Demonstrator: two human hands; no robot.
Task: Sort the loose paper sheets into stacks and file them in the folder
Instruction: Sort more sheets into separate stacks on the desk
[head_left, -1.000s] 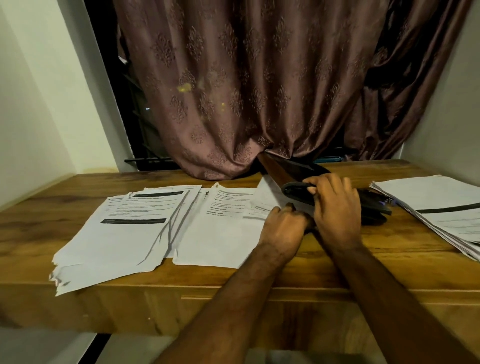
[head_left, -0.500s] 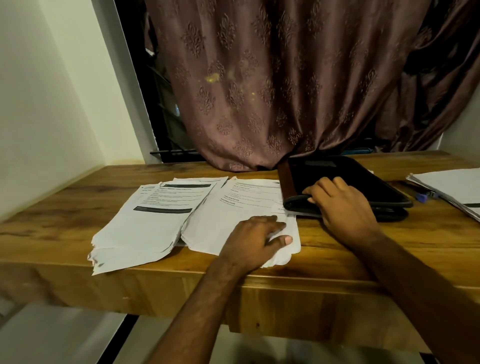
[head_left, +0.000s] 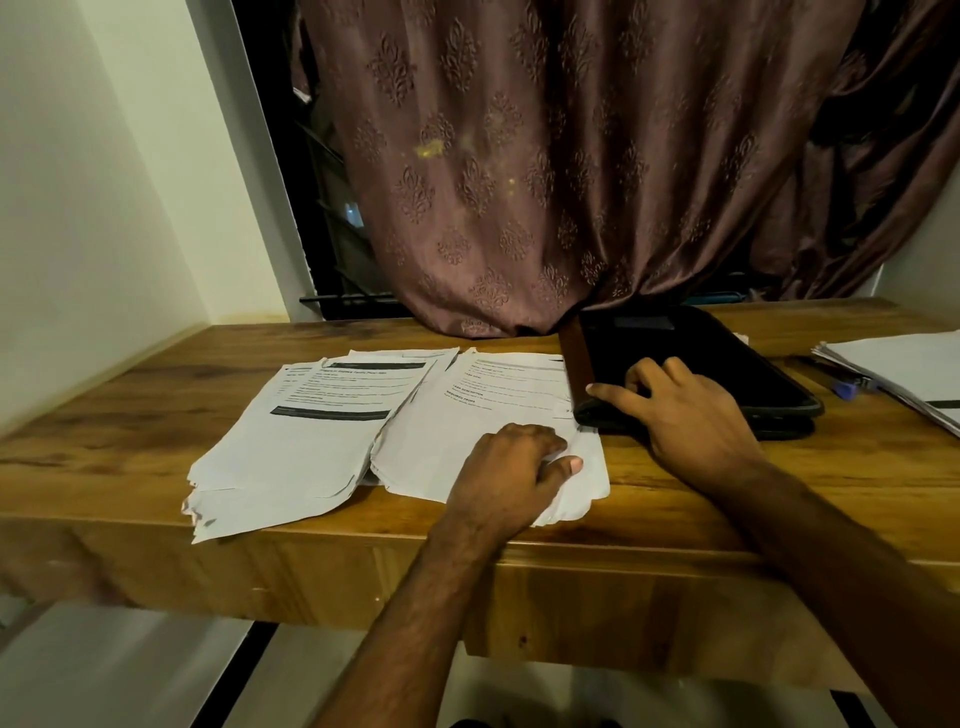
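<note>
The left hand (head_left: 511, 467) lies palm down on the near right corner of a white printed paper stack (head_left: 483, 431) in the middle of the brown wooden table (head_left: 130, 431), fingers curled and the thumb stretched out across the sheet; this grip presses the paper rather than closing round it. The right hand (head_left: 685, 415) rests on the near left corner of the closed black folder with a brown spine (head_left: 701, 364), forefinger straight along its edge, the other fingers bent on the cover, clasping nothing. The folder lies flat, just right of that stack and touching it. A second, fanned stack of white sheets with black header bars (head_left: 296, 441) overlaps the first on its left, its corners ragged. A third white paper pile (head_left: 904, 364) sits at the far right, with a blue pen (head_left: 844, 387) beside it. The print is too blurred to read.
</note>
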